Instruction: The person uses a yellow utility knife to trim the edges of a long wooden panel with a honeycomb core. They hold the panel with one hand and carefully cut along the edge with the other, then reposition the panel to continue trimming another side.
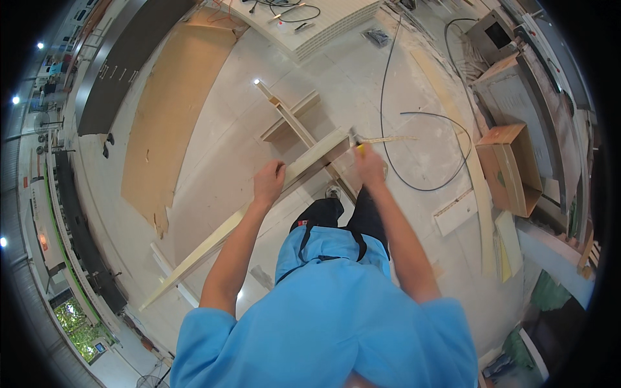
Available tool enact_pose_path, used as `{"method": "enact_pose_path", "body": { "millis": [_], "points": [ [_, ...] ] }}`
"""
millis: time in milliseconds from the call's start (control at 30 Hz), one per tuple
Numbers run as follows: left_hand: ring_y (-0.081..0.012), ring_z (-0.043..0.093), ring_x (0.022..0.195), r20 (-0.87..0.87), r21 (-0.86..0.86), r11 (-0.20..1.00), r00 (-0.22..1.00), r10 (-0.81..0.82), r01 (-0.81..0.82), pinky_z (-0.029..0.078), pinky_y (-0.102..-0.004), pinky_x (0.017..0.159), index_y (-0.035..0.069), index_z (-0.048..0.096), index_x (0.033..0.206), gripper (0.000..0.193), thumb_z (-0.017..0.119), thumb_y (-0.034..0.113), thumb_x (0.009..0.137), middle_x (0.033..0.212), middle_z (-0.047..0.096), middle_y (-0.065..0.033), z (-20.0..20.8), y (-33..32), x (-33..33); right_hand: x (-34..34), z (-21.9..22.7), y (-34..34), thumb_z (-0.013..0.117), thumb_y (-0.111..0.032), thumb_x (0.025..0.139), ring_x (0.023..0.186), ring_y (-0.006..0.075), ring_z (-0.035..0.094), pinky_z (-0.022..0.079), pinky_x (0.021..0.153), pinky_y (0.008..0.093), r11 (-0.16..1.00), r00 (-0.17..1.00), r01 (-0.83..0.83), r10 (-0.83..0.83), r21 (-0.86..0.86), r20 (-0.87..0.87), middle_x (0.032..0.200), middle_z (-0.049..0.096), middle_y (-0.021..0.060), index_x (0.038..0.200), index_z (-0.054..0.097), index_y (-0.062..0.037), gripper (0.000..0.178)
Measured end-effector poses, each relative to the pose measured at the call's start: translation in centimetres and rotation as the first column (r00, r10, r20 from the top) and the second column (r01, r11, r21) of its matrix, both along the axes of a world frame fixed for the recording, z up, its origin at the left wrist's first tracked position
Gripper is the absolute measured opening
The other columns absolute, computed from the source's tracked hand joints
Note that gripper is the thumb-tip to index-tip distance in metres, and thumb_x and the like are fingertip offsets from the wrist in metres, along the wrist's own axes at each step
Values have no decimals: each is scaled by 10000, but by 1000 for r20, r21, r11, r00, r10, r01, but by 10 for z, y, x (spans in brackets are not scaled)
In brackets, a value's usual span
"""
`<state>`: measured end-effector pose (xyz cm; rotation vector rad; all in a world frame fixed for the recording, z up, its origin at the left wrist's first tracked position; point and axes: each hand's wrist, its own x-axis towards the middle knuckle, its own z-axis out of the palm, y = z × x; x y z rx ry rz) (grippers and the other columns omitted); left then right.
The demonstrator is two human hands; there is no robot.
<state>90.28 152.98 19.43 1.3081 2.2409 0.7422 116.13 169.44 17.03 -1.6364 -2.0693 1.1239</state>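
A long pale wooden board [213, 244] runs slantwise from the lower left up to the middle. My left hand [270, 182] is closed over its edge, the fingers curled. At the board's upper end, my right hand [369, 165] is wrapped round a yellow-handled tool [361, 149] with a dark metal head. Blur and my fingers hide the tool's exact kind. Beneath the board lies a narrow wooden beam [294, 123], crossed farther off by a short wooden piece [304, 110]. My feet are close below the crossing.
A big brown sheet [171, 123] lies to the left on the tiled floor. Stacked pale panels [310, 39] stand ahead. On the right are a looped black cable [424, 189], an open cardboard box [511, 171] and a loose white board [456, 212].
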Motion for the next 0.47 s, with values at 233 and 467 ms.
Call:
{"method": "enact_pose_path", "body": {
  "millis": [233,467],
  "points": [
    [-347,723,876,-115,-72,996,992,-61,53,568,-447,787,74,716,1101,198,689,210,960,957,742,-146,-6,24,12,68,50,51,662,-304,1023,940,477,700,541,797,518,876,871,455,-399,163,-285,1026,717,270,1347,564,-36,432],
    [-359,619,1250,-171,22,924,912,-373,382,504,-450,1013,136,626,1342,482,784,249,901,1361,653,-154,6,102,64,168,5,-7,681,-256,976,1119,380,724,550,972,482,814,859,443,-506,-375,-84,1252,706,258,1602,382,-146,702]
  ]
}}
